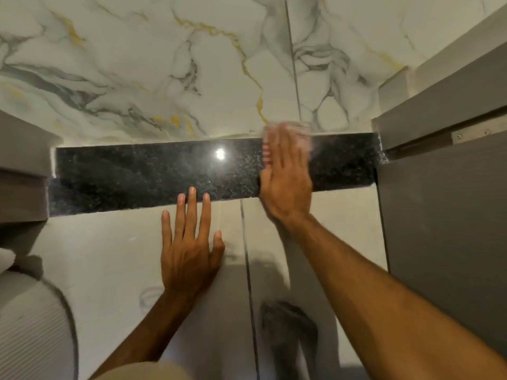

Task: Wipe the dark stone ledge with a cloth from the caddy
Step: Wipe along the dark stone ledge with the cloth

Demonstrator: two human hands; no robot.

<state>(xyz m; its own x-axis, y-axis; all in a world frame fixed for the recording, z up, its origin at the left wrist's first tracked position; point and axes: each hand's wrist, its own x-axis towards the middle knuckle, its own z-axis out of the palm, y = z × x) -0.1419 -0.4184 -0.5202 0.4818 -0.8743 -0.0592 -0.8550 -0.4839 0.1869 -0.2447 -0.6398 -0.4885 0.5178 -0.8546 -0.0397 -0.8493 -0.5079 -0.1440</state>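
A dark speckled stone ledge [153, 174] runs left to right between two grey cabinets, with a light reflected on its polished top. My right hand [286, 176] lies flat on the ledge's right part, blurred, pressing a white cloth with red stripes [265, 152] that shows past the fingers at the wall joint. My left hand [190, 248] rests flat with fingers spread on the pale tiled face below the ledge, its fingertips just reaching the ledge's front edge. It holds nothing. The caddy is not in view.
A marble-patterned wall [164, 64] with grey and gold veins rises behind the ledge. Grey cabinets flank it on the left [22, 171] and on the right [444, 215]. A white ribbed object [30, 325] sits at lower left.
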